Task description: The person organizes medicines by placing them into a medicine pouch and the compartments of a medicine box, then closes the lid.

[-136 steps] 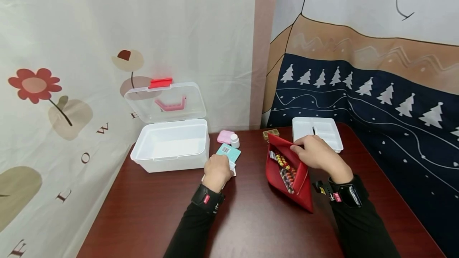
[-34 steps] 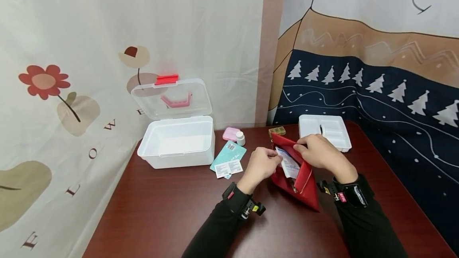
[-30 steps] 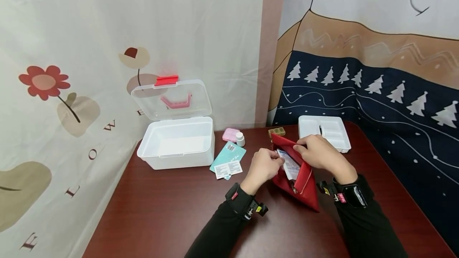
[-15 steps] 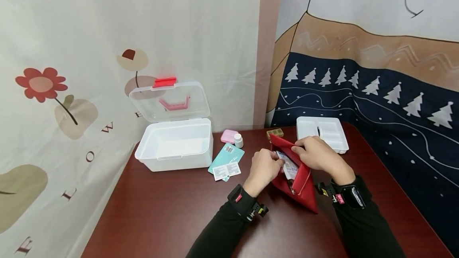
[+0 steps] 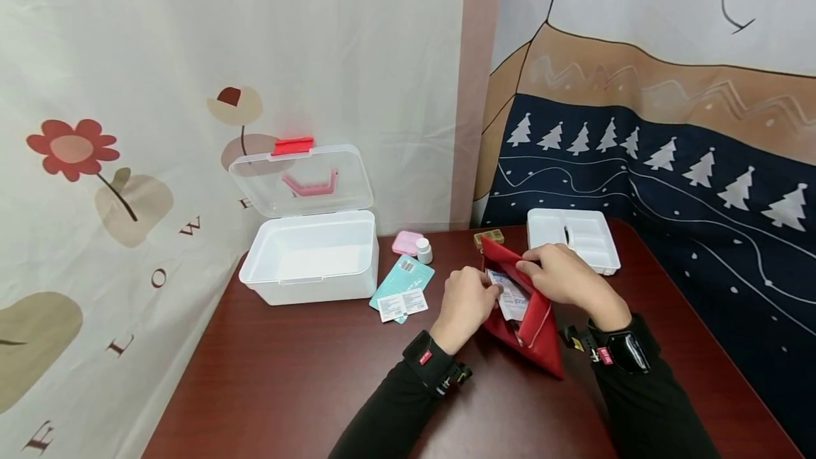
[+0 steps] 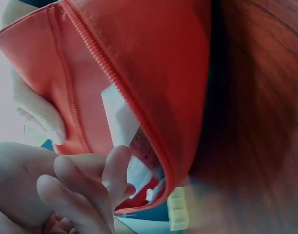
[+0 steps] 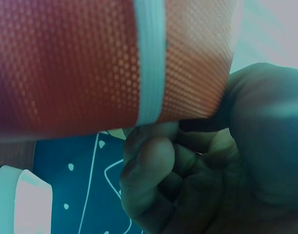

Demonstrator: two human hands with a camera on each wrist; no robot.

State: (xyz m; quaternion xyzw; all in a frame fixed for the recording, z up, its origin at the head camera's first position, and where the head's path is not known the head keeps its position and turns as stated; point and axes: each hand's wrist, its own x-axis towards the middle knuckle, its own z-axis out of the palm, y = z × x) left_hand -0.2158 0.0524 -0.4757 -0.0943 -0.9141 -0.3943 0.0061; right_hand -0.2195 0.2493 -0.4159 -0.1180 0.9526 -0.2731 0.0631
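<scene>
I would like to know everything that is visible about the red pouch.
The red pouch looks like coarsely woven fabric, with a zip along its mouth and a pale band across one face. It is unzipped and held open, slanted on the brown table, and a white packet shows inside its mouth. The right hand grips its edge by the opening; the left hand is at the opening, its exact contact unclear.

On the counter (image 5: 287, 374) we see a white box (image 5: 319, 292) with its lid (image 5: 268, 186) raised, then a pink case (image 5: 404, 242) just beside a small bottle (image 5: 423, 251). A white card (image 5: 403, 304) overlaps a teal packet (image 5: 406, 274). To our right sits a white tray (image 5: 593, 224); printed curtains (image 5: 382, 55) hang behind.
</scene>
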